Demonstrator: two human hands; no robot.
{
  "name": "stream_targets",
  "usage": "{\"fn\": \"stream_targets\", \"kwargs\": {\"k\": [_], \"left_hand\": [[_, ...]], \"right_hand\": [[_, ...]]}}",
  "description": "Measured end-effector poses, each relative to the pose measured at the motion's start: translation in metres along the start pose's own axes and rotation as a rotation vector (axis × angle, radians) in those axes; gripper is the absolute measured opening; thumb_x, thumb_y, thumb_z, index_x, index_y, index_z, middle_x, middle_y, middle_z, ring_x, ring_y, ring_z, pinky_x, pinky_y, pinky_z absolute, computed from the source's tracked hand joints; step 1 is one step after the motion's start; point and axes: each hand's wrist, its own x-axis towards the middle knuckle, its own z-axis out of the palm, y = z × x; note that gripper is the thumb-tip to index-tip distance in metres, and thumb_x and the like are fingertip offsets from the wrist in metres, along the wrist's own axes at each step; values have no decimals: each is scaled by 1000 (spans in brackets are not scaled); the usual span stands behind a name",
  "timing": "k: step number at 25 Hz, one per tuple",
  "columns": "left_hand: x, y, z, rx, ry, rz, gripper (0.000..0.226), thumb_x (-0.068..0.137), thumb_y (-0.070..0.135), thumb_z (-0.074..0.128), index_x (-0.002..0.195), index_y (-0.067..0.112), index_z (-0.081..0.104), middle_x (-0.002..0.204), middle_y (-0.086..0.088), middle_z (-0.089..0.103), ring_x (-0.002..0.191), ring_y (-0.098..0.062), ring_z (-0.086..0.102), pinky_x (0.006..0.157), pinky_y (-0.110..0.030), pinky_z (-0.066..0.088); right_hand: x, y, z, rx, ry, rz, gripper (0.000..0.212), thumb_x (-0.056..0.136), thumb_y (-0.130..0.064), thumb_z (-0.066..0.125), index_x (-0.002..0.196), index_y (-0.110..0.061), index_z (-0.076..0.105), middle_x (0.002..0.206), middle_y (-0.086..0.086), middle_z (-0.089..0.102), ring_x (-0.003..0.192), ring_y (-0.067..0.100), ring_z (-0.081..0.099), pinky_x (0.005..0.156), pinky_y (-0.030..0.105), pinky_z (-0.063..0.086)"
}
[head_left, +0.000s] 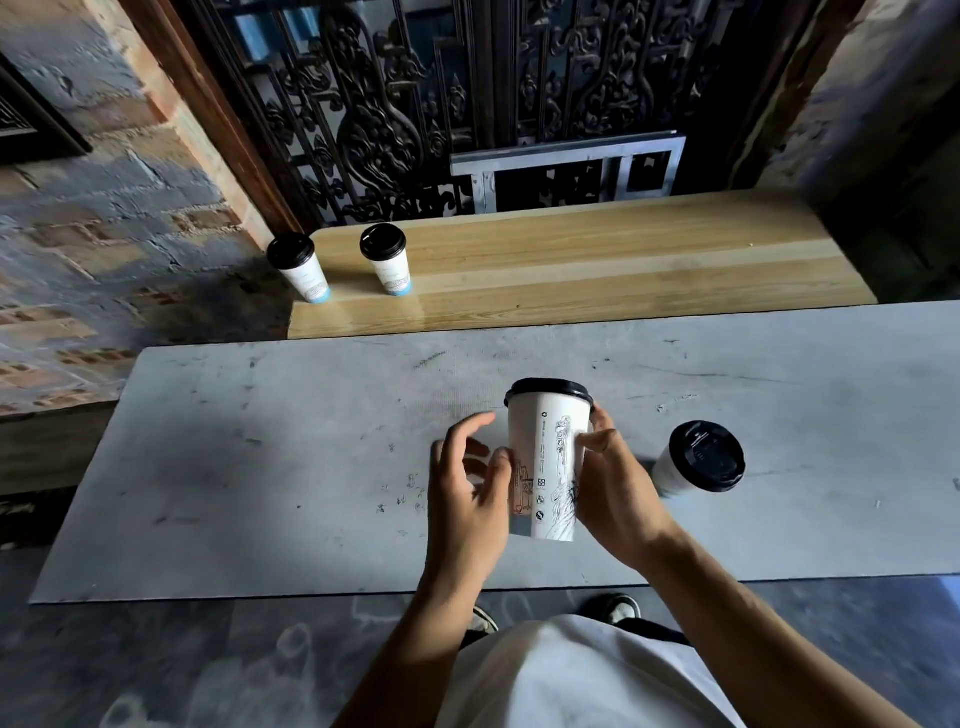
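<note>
A tall white paper cup (545, 457) with a black lid and black line drawings is held just above the grey table (260, 467). My right hand (615, 488) grips its right side, thumb and fingers curled round the wall. My left hand (470, 493) is at the cup's left side with fingers spread and loosely bent; only the thumb touches the cup. The lid is seated on the cup.
Another lidded white cup (698, 460) stands on the grey table to the right. Two more lidded cups (298, 265) (387, 260) stand at the left end of a wooden bench (623, 260) behind it. A carved dark screen and brick wall lie beyond.
</note>
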Motion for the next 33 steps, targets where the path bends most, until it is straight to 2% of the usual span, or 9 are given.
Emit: {"fn": "stream_targets", "kwargs": {"k": [4,8,11,14,16,18,23,29,33], "left_hand": [[9,6,-9,78,-60,298,48,87,-11,54,118,19,76,110,-4,55,96,-12,62,82,-17,51],[9,10,-11,70,-80,307,30,92,10,59,113,18,78,109,-4,58,98,-7,63,80,-15,51],[7,11,-13,-1,-68,241,29,90,34,64,113,20,77,110,0,60,94,-15,67,73,-14,52],[9,8,-16,-9,-44,191,28,88,30,72,112,17,76,110,2,61,95,-16,68,73,-24,57],[10,5,-18,-9,-57,204,22,90,20,75,112,18,76,110,1,62,94,-18,69,74,-28,57],[10,3,-19,-22,-91,233,21,93,9,72,111,19,76,111,0,62,90,-19,72,72,-31,59],[8,-1,-18,13,-112,264,32,93,-6,64,109,17,79,112,-1,63,105,-19,67,80,-44,62],[6,1,-20,40,-96,221,40,86,-17,63,100,17,79,112,3,65,109,-10,64,79,-25,59],[8,-1,-22,-13,-59,136,24,90,-10,66,93,10,78,108,-3,71,100,-12,69,74,-20,56]], "right_hand": [[1,1,-2,-75,-3,48,62,90,-24,48,152,-22,40,145,36,50,124,60,53,110,73,34],[-1,-2,-1,-106,-17,73,61,89,-28,57,148,-25,43,127,32,59,106,40,58,94,58,48],[0,-4,-5,-90,-30,79,59,90,-36,57,147,-35,48,133,25,66,102,37,67,80,46,59],[3,-5,-13,-109,15,61,48,99,-38,47,146,-49,49,113,10,79,95,29,74,76,42,61],[6,-2,-18,-158,48,49,47,107,-26,42,145,-52,49,105,6,79,92,25,73,79,39,60],[8,3,-22,-145,71,58,48,108,-19,44,139,-54,54,120,10,78,101,31,72,86,42,56],[6,5,-25,-36,40,81,51,96,-26,61,146,-24,56,139,24,65,130,44,58,112,60,39],[5,2,-25,-71,-7,94,54,89,-27,64,142,-25,57,117,15,69,102,26,65,81,35,56],[6,6,-30,-48,-16,68,54,94,-14,45,144,-33,56,97,14,73,89,24,70,79,34,60]]}}
